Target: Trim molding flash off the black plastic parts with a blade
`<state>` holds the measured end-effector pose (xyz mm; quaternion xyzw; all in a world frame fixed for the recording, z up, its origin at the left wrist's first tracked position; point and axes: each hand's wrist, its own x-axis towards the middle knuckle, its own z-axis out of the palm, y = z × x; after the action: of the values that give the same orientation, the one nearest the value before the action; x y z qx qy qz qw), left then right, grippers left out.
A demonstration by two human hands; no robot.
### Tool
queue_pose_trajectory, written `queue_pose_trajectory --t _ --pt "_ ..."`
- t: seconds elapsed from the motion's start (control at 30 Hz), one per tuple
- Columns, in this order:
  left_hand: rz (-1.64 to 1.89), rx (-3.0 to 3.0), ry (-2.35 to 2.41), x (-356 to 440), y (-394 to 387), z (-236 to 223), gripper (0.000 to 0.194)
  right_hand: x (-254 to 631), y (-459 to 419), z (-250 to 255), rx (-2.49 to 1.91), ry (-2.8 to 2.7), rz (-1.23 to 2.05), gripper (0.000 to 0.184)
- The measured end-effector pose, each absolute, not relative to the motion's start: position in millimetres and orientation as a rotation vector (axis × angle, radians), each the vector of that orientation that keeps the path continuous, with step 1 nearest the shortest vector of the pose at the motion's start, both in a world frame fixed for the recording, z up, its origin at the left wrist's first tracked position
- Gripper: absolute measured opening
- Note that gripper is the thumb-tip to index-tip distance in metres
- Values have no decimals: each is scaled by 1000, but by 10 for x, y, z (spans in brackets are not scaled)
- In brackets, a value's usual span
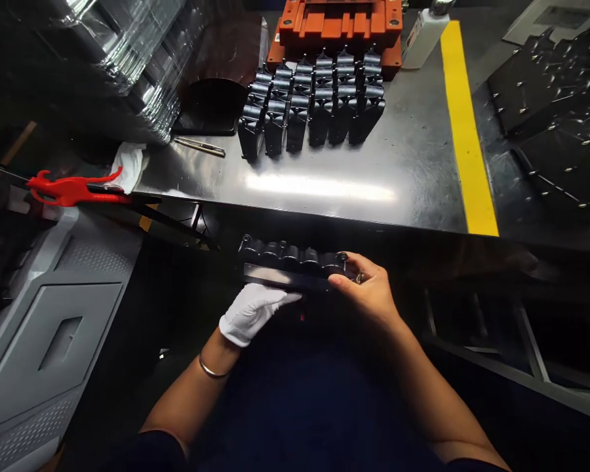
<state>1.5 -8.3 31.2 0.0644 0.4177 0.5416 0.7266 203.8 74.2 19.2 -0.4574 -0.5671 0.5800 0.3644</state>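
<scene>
Workpiece, black and scalloped, is held just off the front edge of the tabletop, its right end clamped by the bare right hand, the gloved left hand beneath it (whether gripping, I cannot tell), similar black pieces standing beyond.

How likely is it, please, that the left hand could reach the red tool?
Probably yes: the red tool lies off to the left with nothing evident between it and the left hand, though that hand is under the black part the right hand grips.
</scene>
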Motion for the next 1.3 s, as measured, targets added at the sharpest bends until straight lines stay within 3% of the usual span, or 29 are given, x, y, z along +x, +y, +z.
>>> queue_pose_trajectory --t 0.07,0.27,0.4,0.67,0.8,1.0,1.3 --pt "1263 10 951 55 -48 339 10 1920 667 208 -1054 -1516 1670 46" --pt "1250 -267 983 112 6 367 28 1874 725 318 -1041 -1482 1717 28" --pt "1192 -395 905 151 4 352 35 1870 729 327 -1002 -1504 1736 28" --pt "1329 -435 816 27 12 302 38 1782 624 203 -1032 -1946 949 18" --pt "1245 -162 924 -132 -139 292 18 1835 717 256 -1080 -2127 937 25" --pt "1104 201 936 -132 -248 340 35 1848 707 527 -390 -2386 1066 47" --pt "1164 -13 844 106 -222 286 15 1897 744 456 -516 -2363 736 56"
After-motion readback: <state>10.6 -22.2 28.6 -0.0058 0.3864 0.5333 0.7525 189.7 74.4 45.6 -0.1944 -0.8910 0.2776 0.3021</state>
